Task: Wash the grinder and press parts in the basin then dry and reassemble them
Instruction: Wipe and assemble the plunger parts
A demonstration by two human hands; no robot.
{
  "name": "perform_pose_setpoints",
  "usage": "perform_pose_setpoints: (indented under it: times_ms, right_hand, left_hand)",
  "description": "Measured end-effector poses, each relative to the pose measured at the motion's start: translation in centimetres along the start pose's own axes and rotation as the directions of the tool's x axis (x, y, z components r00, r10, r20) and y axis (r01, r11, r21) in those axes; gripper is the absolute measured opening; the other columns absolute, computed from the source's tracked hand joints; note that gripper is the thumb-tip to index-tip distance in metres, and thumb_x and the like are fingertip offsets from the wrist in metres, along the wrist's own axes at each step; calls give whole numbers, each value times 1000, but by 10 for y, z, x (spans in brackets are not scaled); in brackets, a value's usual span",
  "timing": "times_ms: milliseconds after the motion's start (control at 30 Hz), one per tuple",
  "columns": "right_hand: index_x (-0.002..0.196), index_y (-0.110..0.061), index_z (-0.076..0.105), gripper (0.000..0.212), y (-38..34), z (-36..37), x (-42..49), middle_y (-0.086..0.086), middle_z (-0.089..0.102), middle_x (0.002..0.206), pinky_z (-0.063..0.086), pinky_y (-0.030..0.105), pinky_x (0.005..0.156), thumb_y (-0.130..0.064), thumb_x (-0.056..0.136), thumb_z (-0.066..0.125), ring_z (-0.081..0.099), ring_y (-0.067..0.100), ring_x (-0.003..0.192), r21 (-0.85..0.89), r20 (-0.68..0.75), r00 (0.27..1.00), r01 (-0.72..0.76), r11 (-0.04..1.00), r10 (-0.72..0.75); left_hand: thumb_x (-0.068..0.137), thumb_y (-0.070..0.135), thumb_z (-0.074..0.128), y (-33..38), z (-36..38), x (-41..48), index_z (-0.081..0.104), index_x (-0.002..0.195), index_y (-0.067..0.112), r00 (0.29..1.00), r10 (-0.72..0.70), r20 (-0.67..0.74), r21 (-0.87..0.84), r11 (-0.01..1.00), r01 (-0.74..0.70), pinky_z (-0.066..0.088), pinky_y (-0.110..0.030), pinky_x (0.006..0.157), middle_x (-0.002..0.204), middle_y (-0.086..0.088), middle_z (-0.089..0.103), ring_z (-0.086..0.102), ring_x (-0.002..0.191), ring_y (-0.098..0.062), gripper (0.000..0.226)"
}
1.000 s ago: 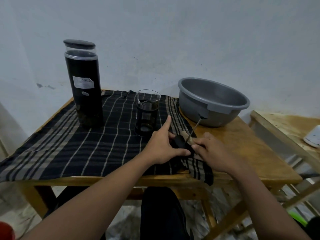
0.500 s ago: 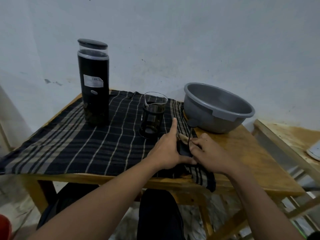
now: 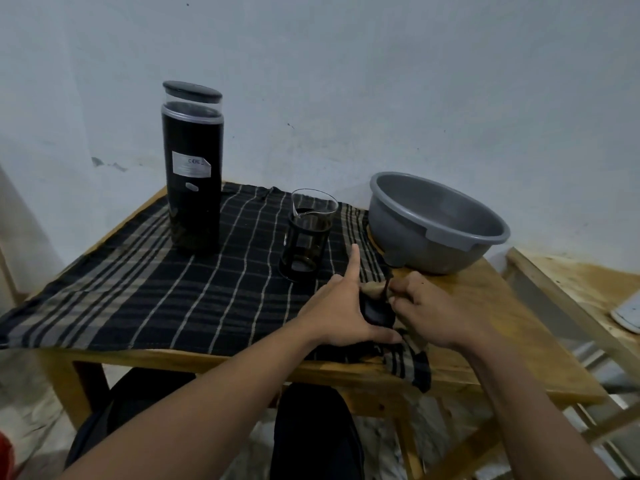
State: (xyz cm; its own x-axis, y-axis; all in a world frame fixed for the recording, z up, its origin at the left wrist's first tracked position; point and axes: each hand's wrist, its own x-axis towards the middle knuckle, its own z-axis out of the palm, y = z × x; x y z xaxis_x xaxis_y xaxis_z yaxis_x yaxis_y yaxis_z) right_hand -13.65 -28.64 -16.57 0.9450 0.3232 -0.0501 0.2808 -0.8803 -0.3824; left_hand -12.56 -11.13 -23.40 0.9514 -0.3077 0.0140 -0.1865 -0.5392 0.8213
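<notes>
My left hand (image 3: 341, 315) cups a small dark press part (image 3: 375, 311), thumb under it and forefinger sticking straight out, so the piece stays put at the near edge of the checked cloth (image 3: 156, 292) while I work on it. My right hand (image 3: 433, 311) is closed in a pinch on the thin rod (image 3: 387, 284) rising from that part (I judge this to be the plunger, being dried or fitted back, though the hands hide most of it). The glass press beaker (image 3: 308, 233) waits open on the cloth just beyond, and the tall black grinder (image 3: 193, 174) stands capped further left. The grey basin (image 3: 450, 233) sits on the bare wooden table (image 3: 491, 323), off the cloth, likely to keep water away from the drying side. The grinder's silver label shows a CE mark; the rest is too small to read
</notes>
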Motion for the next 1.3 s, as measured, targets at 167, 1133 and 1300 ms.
perform_pose_setpoints:
  times_ms: [167,1133,1300]
  right_hand:
    - [109,-29,64,17,-7,5,1,-2,40,104,39,27,67,-24,104,49,51,15,85,-208,-44,997,-67,976,59]
    - [106,-36,65,19,-21,-19,-56,1,62,108,52,23,70,-27,105,49,61,10,91,653,-718,550,321,685,427]
    - [112,-33,63,16,-20,-4,-38,-11,53,116,41,1,78,-23,103,53,53,-5,99,366,-640,766,239,899,57]
  left_hand:
    - [61,73,85,5,8,2,-37,150,45,996,-32,-81,112,993,41,49,-49,104,146,-6,50,51,131,-29,153]
    - [108,51,24,82,-33,2,62,95,5,900,-416,-132,-818,559,138,42,-32,54,64,-11,64,56,52,-23,61]
    - [102,53,25,81,-27,1,68,108,12,950,-297,92,-794,554,250,42,-28,54,79,-11,68,54,54,-20,61]
